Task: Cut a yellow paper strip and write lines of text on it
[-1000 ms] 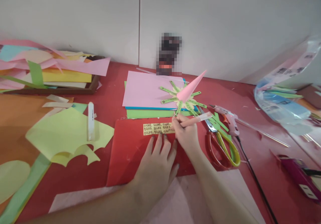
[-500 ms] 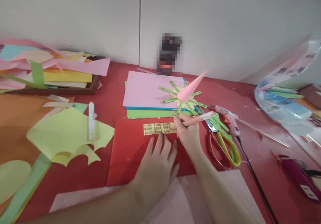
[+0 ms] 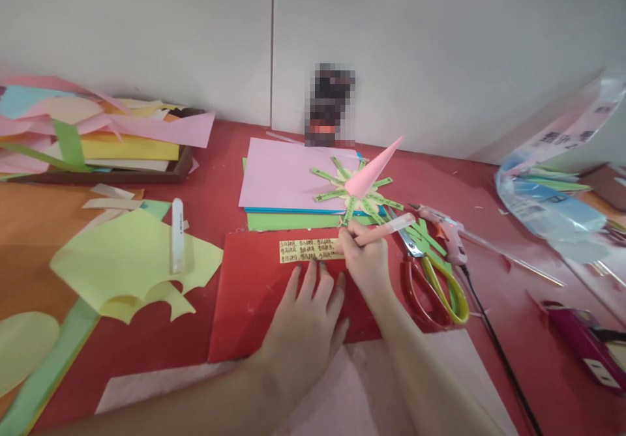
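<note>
A small pale yellow paper slip [image 3: 299, 251] bears several rows of dark handwriting and lies on a red sheet [image 3: 244, 305]. My left hand [image 3: 306, 315] rests flat on that sheet, its spread fingertips along the slip's lower edge. In my right hand [image 3: 366, 263] is a pen [image 3: 388, 229] with a pale pinkish barrel, slanting up to the right. The writing tip is hidden by my fingers at the slip's right end. Just beyond stands a pink paper cone [image 3: 372, 174] on a flower-shaped base with green lettered strips [image 3: 328, 196].
Scissors [image 3: 433, 286] and a pink glue gun [image 3: 447, 231] lie right of my right hand. To the left are cut yellow-green paper [image 3: 122, 260], a white capped pen [image 3: 177, 237] and a tray [image 3: 183, 165] of paper scraps. A purple power strip [image 3: 587, 345] sits far right.
My right hand and the pen shift slightly at the slip's right end, and a little more handwriting shows in the bottom row. My left hand stays in place.
</note>
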Tool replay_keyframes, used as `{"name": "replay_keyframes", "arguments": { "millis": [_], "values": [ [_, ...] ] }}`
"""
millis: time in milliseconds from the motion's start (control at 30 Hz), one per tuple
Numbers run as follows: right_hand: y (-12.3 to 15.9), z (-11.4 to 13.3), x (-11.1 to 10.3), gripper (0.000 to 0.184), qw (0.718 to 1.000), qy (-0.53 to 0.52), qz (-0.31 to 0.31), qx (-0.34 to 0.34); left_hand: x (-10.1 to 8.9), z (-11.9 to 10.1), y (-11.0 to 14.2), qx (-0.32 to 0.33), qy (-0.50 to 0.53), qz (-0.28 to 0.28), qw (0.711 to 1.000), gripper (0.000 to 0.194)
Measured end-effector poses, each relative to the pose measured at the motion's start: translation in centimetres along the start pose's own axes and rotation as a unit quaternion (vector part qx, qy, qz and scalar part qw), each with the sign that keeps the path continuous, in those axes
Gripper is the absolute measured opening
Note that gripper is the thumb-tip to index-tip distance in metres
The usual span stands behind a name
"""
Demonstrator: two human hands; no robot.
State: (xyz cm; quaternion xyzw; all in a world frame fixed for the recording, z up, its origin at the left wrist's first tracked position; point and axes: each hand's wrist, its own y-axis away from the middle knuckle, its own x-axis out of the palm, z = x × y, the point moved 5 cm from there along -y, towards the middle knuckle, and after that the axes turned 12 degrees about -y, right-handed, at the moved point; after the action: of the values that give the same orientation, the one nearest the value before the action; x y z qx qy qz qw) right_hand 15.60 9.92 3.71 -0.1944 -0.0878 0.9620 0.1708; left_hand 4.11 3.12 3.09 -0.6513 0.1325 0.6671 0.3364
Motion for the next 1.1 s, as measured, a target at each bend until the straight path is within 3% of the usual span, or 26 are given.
{"name": "replay_keyframes", "arguments": {
  "millis": [433,700,833,967,1100],
  "values": [
    [0.0,-0.1,0.2,0.028,1.0,-0.017,0.022,-0.003,0.1,0.0,0.1,-0.002,0.003,0.001,1.0,0.039],
    [0.1,0.0,-0.1,0.029,1.0,0.001,0.0,-0.017,0.0,0.0,0.0,0.003,0.0,0.001,1.0,0.04],
    [0.0,-0.4,-0.7,0.03,0.997,-0.052,-0.044,0.019,0.1,0.0,0.0,0.001,-0.003,0.005,1.0,0.045],
    [-0.1,0.1,-1.4,0.028,0.991,-0.08,-0.11,0.01,0.1,-0.1,0.0,0.006,-0.009,0.009,1.0,0.046],
    [-0.2,0.2,-1.7,0.029,0.987,-0.1,-0.123,0.018,-0.1,0.0,0.0,0.005,-0.013,0.007,1.0,0.047]
  ]
}}
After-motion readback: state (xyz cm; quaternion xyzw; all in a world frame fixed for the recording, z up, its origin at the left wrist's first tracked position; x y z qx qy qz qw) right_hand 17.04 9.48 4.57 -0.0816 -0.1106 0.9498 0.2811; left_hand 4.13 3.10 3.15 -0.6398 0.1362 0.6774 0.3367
